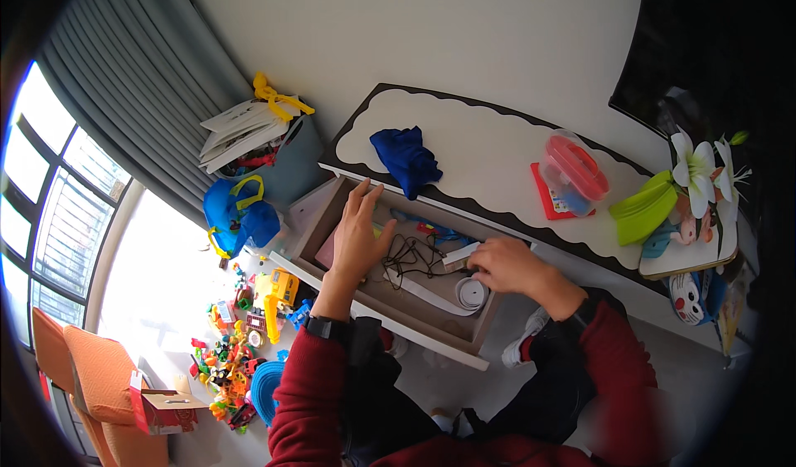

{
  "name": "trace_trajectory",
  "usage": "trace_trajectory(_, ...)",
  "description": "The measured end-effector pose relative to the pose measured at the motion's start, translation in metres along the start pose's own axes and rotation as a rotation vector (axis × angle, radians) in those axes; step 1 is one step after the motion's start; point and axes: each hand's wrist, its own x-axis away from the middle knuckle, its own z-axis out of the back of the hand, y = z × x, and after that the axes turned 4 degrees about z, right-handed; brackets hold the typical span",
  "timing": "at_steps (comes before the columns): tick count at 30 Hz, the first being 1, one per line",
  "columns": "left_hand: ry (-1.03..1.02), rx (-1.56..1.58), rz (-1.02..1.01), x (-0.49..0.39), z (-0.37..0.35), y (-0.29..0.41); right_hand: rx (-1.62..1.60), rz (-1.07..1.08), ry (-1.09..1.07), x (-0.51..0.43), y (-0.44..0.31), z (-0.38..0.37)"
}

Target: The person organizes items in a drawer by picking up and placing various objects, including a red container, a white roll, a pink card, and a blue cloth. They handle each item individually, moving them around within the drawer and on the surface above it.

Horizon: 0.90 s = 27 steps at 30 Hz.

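An open drawer (398, 336) stands out from a white cabinet in front of me. My left hand (357, 234) hovers over its left side with fingers spread, holding nothing. On the right, the fingers of my right hand (510, 267) close on the end of a small white box (460, 257). A tangled dark cord (410, 259) lies in the middle of the drawer, beside a partly coiled white strap (471, 295). Towards the drawer's back is a blue strap-like item (451, 237) with a red part. A flat pink item (326, 252) is partly hidden behind my left hand.
On the cabinet top (485, 150) lie a dark blue cloth (407, 159), a pink-lidded clear container (572, 172) and artificial lilies (693, 162). Left are a grey bin (298, 162), a blue bag (239, 215), scattered toys (236, 367) and a red cardboard box (165, 408).
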Motion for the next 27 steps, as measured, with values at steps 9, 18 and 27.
trace_trajectory(9,-0.039,0.073,-0.013,-0.002,-0.001,0.008,0.582,0.192,-0.308,-0.018,-0.002,-0.115)
trace_trajectory(18,-0.049,0.046,-0.019,-0.002,0.001,0.008,0.579,-0.073,-0.601,-0.025,-0.001,-0.137)
trace_trajectory(27,-0.158,0.287,0.135,0.001,-0.007,0.021,-0.130,-0.250,0.188,-0.033,-0.014,-0.006)
